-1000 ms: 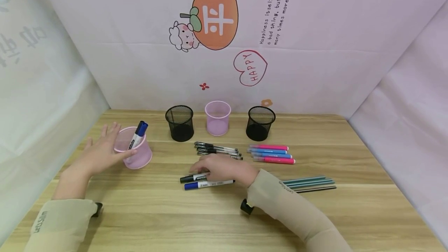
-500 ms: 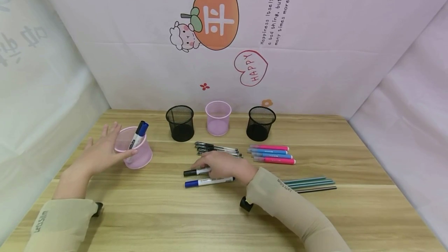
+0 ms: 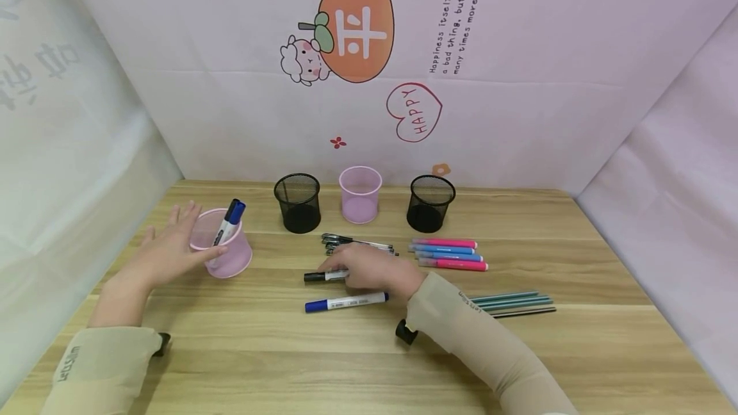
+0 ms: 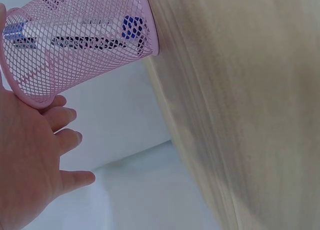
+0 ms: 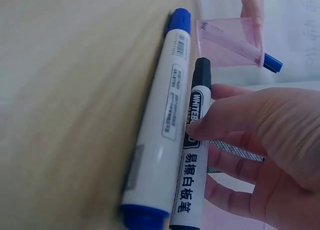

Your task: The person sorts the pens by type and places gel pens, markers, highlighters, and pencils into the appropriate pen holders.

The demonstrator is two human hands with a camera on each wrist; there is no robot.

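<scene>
My left hand (image 3: 164, 252) holds the pink mesh pen cup (image 3: 232, 260) at its rim, thumb across the near side, index finger along the far side, the other fingers spread. Inside lean a black-capped and a blue-capped marker (image 3: 235, 212). My right hand (image 3: 371, 268) pinches a black whiteboard marker (image 5: 195, 150) between thumb and fingers, close over the table; in the head view the hand covers its rear part. A blue whiteboard marker (image 3: 348, 302) lies on the table just nearer than it, and shows beside it in the right wrist view.
Along the back stand a black mesh cup (image 3: 300, 210), a second pink cup (image 3: 360, 203) and another black cup (image 3: 428, 210). Several black gel pens (image 3: 352, 243) lie beyond my right hand. Pink and blue highlighters (image 3: 450, 255) and thin green sticks (image 3: 513, 303) lie to the right.
My right hand has shifted slightly away from me with the black marker, widening the gap to the blue marker. My left hand stays at the pink cup.
</scene>
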